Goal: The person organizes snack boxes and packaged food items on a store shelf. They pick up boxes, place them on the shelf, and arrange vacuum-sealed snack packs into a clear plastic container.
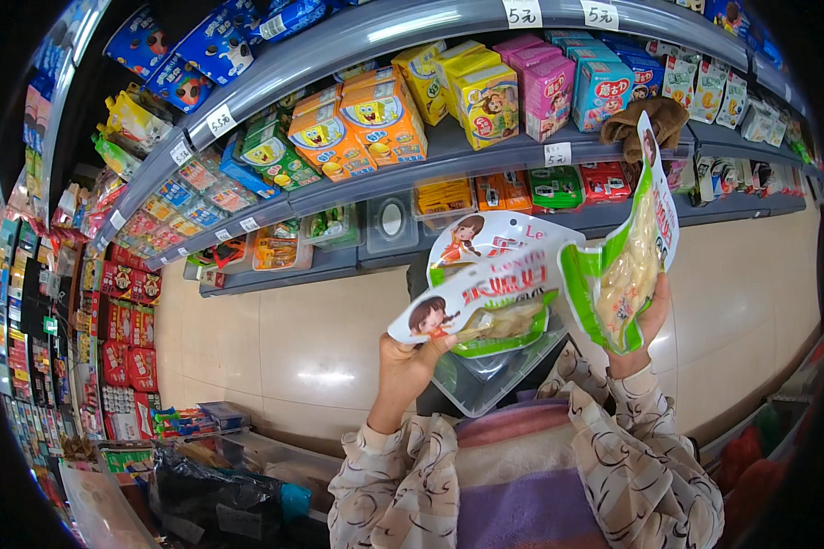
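Observation:
My left hand [406, 369] pinches the corner of a white-and-green snack packet [508, 291] printed with a cartoon girl. Its clear window shows pale food, and the lettering is slightly blurred. In my right hand [651, 317] is a similar snack packet [621, 288], tilted upright, with its pale contents facing left. Behind the left packet shows another packet of the same kind [463, 237]; what supports it is hidden. Below them, a clear plastic bin [494, 388] rests at my lap, partly covered by the packets.
Ahead curves a grey store shelf [453, 154] with boxed snacks and price tags. A brown cloth [649, 127] hangs over its edge. Small clear bins [391, 223] line the bottom shelf. At lower left lies a black plastic bag [213, 491]. Red packs [129, 326] are stacked farther left.

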Action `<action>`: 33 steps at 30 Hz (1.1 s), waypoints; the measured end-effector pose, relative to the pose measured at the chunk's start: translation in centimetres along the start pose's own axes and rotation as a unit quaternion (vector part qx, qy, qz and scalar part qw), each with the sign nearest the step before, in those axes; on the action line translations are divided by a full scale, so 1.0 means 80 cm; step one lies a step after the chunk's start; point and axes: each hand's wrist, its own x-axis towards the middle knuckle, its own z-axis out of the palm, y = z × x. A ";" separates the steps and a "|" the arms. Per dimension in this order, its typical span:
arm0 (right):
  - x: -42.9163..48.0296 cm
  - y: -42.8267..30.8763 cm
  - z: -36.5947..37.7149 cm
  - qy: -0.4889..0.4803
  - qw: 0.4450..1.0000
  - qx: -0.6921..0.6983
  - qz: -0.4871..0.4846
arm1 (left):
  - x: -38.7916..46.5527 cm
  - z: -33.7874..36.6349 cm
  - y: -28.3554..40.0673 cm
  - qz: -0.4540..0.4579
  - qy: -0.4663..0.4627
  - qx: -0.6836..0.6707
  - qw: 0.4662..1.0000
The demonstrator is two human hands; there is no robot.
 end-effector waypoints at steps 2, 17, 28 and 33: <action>-0.003 0.003 0.006 -0.034 0.999 0.002 0.018 | -0.001 -0.004 -0.010 0.047 0.006 0.002 0.999; -0.005 0.008 -0.005 -0.036 0.999 -0.004 0.034 | 0.017 -0.050 0.046 0.157 0.234 -0.163 0.945; -0.013 0.008 0.003 -0.029 0.993 -0.071 0.085 | 0.010 -0.117 0.056 0.156 0.231 -0.195 0.940; -0.022 0.009 0.029 -0.079 0.975 -0.112 0.175 | 0.026 -0.085 0.079 0.079 0.162 -0.295 0.938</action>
